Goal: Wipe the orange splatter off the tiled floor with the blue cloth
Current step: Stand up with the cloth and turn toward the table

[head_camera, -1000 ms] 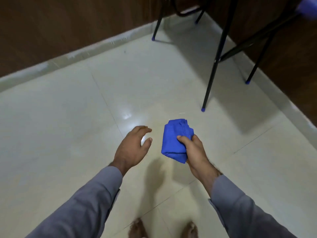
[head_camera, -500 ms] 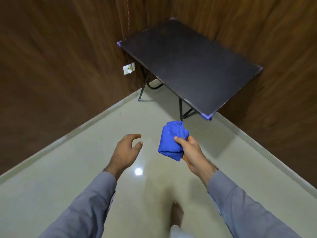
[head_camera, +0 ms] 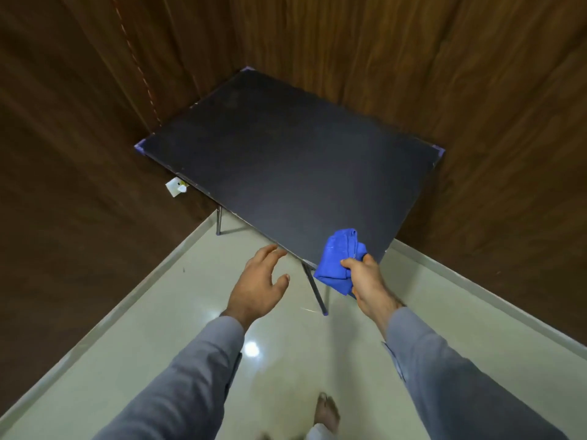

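The blue cloth (head_camera: 340, 260) is bunched into a folded wad in your right hand (head_camera: 368, 281), with the thumb pressed over its near side and the fingers curled round behind it. You hold it in the air in front of the near right corner of the dark worktop (head_camera: 286, 160), with part of the wad overlapping that corner in the head view and the rest hanging out past the edge above the tiled floor (head_camera: 178, 312). Whether the cloth touches the worktop cannot be told from this angle.

Your left hand (head_camera: 259, 285) is empty, with its fingers loosely spread and slightly bent, the palm turned down and inward. It hovers above the floor just beside the worktop's near edge, its fingertips close to that edge, and it sits well apart from the cloth.

Both of your forearms are in grey sleeves (head_camera: 197, 373) reaching forward from the bottom of the view. The worktop stands in a corner between brown wood-grain walls (head_camera: 79, 154), on thin dark legs (head_camera: 314, 290), with a white wall socket (head_camera: 176, 186) showing just under its left edge. A bare foot (head_camera: 327, 414) stands on the floor at the bottom of the view. The pale tiles carry a bright light reflection (head_camera: 252, 348) between your arms.
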